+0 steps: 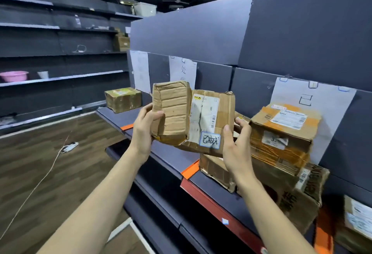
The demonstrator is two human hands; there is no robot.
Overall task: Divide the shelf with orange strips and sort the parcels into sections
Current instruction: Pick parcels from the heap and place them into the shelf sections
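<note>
My left hand [144, 131] grips a small taped cardboard parcel [171, 113] by its left side. My right hand [235, 143] holds a flatter cardboard parcel [209, 121] with a white shipping label and a handwritten sticker; it sits just behind the small one. Both parcels hang in the air above the dark shelf [167, 151]. Two orange strips [127, 127] [190, 170] cross the shelf's front edge. To the right a stack of worn parcels [281, 133] rests on the shelf under a paper sign [306, 96]. One lone parcel [123, 99] sits at the shelf's far left end.
Paper signs [182, 70] are taped to the shelf's back panel. A lower shelf holds another orange strip [324, 233] and a parcel [356, 225] at the right. Across the aisle, dark shelving carries a pink basin [14, 75]. A power strip with cable [69, 147] lies on the wooden floor.
</note>
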